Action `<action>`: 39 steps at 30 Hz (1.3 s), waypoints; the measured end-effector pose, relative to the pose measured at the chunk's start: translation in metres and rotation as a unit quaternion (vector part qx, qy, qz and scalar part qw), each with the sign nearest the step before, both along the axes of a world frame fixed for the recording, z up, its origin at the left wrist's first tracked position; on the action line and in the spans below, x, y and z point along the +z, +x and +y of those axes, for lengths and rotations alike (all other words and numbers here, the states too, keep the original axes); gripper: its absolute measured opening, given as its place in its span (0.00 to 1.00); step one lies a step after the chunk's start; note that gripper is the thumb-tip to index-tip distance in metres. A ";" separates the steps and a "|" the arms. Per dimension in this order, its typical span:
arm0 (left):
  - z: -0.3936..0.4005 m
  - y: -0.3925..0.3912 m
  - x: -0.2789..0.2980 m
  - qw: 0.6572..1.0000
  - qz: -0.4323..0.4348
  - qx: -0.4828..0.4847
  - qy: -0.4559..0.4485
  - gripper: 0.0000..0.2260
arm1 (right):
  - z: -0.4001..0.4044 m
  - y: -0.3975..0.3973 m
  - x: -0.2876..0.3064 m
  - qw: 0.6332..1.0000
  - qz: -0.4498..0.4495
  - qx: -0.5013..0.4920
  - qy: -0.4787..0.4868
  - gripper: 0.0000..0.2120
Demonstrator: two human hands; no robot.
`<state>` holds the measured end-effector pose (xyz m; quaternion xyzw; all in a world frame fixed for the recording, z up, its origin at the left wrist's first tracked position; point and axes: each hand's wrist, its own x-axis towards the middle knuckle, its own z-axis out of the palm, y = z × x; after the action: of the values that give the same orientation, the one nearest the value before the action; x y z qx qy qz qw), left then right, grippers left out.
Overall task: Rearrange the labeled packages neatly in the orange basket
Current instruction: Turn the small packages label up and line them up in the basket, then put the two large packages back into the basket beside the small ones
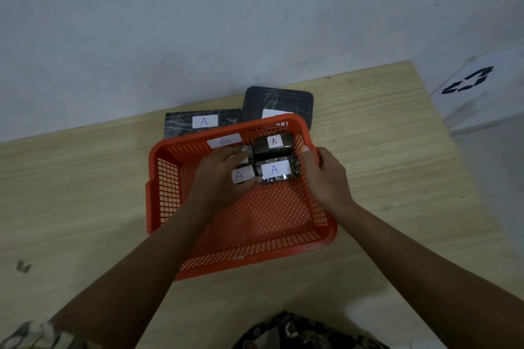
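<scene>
Two packages [273, 159] sit aligned at the orange basket [255, 218] centre-right; my left hand [218, 178] pinches a third package [241, 175], right hand [326, 176] grips the rim, two flat packages [279, 102] wait outside at frame top.

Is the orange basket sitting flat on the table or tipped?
Tipped: the orange basket tilts toward the person, far rim raised, right hand gripping its side.

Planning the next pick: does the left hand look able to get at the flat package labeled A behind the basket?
Probably yes. The flat package lies uncovered on the table beyond the basket's far rim, but the left hand is down inside holding a small package, so it must let go first.
</scene>
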<state>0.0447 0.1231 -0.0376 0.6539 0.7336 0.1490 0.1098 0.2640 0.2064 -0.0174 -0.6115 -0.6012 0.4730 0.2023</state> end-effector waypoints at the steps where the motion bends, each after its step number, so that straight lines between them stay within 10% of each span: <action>1: 0.007 -0.001 0.003 0.999 0.002 0.003 0.034 0.27 | 0.003 0.000 0.003 1.000 0.000 -0.002 -0.007 0.22; 27: 0.071 -0.052 -0.001 0.997 0.071 0.032 -0.005 0.25 | 0.141 -0.069 -0.013 0.948 0.081 -0.151 -0.269 0.23; 39: 0.070 -0.053 0.004 0.999 0.036 0.015 -0.018 0.29 | 0.118 -0.061 0.035 0.947 0.263 -0.185 0.024 0.20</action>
<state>-0.0083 0.1935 -0.0335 0.6461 0.7491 0.1138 0.0926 0.2030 0.3240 0.0173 -0.5609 -0.4142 0.5567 0.4516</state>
